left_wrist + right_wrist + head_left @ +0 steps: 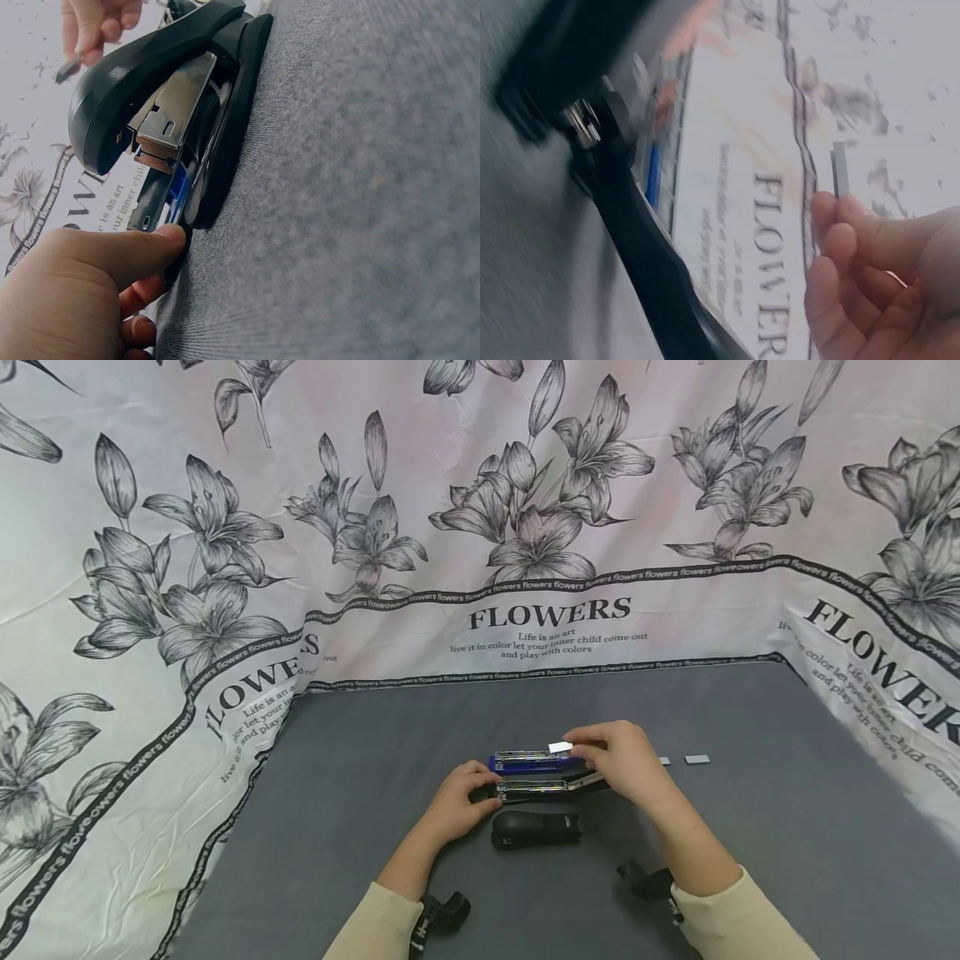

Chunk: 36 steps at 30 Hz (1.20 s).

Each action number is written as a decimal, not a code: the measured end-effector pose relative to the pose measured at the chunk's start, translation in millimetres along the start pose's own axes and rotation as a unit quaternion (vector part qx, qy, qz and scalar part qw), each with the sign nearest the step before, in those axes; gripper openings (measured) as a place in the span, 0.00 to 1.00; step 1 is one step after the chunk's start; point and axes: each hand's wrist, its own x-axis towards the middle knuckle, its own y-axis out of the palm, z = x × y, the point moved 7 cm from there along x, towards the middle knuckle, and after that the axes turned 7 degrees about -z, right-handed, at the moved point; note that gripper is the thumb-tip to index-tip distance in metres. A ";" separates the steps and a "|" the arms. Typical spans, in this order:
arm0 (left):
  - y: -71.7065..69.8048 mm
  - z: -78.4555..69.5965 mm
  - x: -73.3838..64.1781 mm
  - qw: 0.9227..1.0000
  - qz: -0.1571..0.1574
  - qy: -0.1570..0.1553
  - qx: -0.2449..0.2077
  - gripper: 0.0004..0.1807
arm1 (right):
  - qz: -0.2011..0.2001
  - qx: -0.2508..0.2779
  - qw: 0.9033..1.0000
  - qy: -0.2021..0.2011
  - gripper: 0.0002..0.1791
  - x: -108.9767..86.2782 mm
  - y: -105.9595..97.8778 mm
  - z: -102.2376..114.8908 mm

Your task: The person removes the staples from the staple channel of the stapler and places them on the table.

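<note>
Three staplers lie side by side on the table. Farthest back is a blue stapler (534,767), its long metal channel showing. In the middle, a black stapler (531,791) lies opened out, and my left hand (459,802) grips its left end between thumb and fingers. Nearest me is another black stapler (536,830), large in the left wrist view too. My right hand (628,764) pinches a small staple strip (559,747) above the blue stapler. That staple strip (841,169) stands out from thumb and fingertips in the right wrist view.
A staple strip (697,760) lies to the right on the grey table (360,760); part of a second strip (664,762) shows beside my right hand. A flower-printed cloth (551,643) rises behind the table and along both sides.
</note>
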 end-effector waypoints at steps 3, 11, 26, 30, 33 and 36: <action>0.5 0.8 -0.4 1.000 0.001 -0.002 0.001 0.14 | -0.007 -0.002 1.000 0.004 0.13 0.1 -16.3 -5.1; 0.2 0.6 -0.7 1.000 0.002 -0.008 -0.006 0.15 | -0.027 -0.011 0.999 0.025 0.16 -0.4 -59.3 -22.7; 0.4 1.3 0.0 1.000 -0.003 -0.009 -0.009 0.15 | 0.029 -0.065 0.997 0.033 0.20 -8.5 -107.2 -66.0; 0.5 0.9 0.3 1.000 -0.004 -0.007 -0.009 0.15 | 0.037 -0.079 0.995 0.047 0.20 -10.9 -117.0 -80.4; 0.7 1.3 0.6 1.000 -0.006 -0.001 -0.008 0.14 | 0.047 -0.084 0.993 0.062 0.20 -13.4 -123.3 -93.0; 0.2 1.3 0.2 1.000 -0.006 0.000 -0.010 0.15 | 0.063 -0.081 0.992 0.076 0.20 -16.4 -127.7 -108.0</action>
